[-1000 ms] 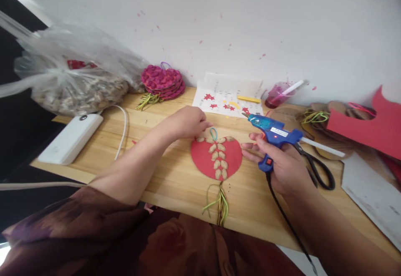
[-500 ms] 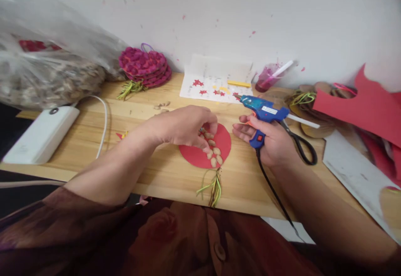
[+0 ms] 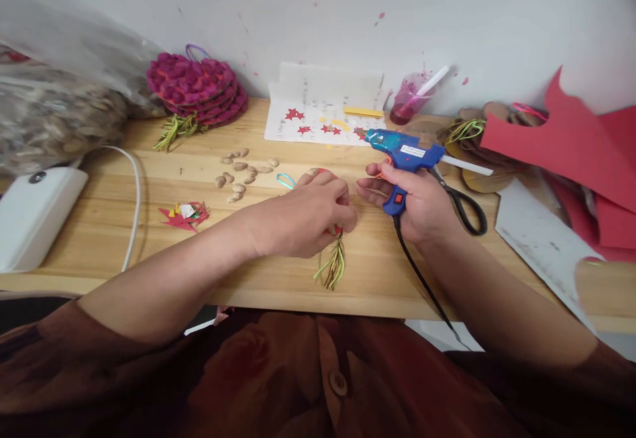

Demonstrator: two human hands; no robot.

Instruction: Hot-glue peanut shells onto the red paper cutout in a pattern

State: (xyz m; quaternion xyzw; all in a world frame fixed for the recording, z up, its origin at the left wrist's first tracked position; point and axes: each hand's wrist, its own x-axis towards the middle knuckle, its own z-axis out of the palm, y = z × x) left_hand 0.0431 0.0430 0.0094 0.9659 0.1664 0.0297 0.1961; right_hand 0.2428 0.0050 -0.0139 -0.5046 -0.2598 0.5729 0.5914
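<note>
My right hand (image 3: 422, 203) is wrapped round the handle of a blue glue gun (image 3: 405, 153), whose nozzle points left and whose white glue stick sticks out behind. My left hand (image 3: 318, 213) is over the red disc (image 3: 338, 230), its fingers closed together; what they grip, if anything, is hidden. The hand covers nearly all of the disc and the shells on it. A green and brown tassel (image 3: 332, 267) hangs out below the disc. To the left of the hand, a light blue loop (image 3: 285, 180) and several loose shells (image 3: 240, 166) lie on the table.
A white power bank (image 3: 42, 216) with a cable and a plastic bag of shells (image 3: 54, 120) stand at the left. Magenta discs (image 3: 199, 90), paper with red stars (image 3: 285, 124) and a cup (image 3: 405, 103) line the wall. Scissors (image 3: 470, 213) and red sheets (image 3: 566, 160) are at the right.
The view has shifted, bringing more loose shells and paper scraps into sight. My left hand has turned and now covers the disc, with its fingers drawn together. My right hand keeps the glue gun.
</note>
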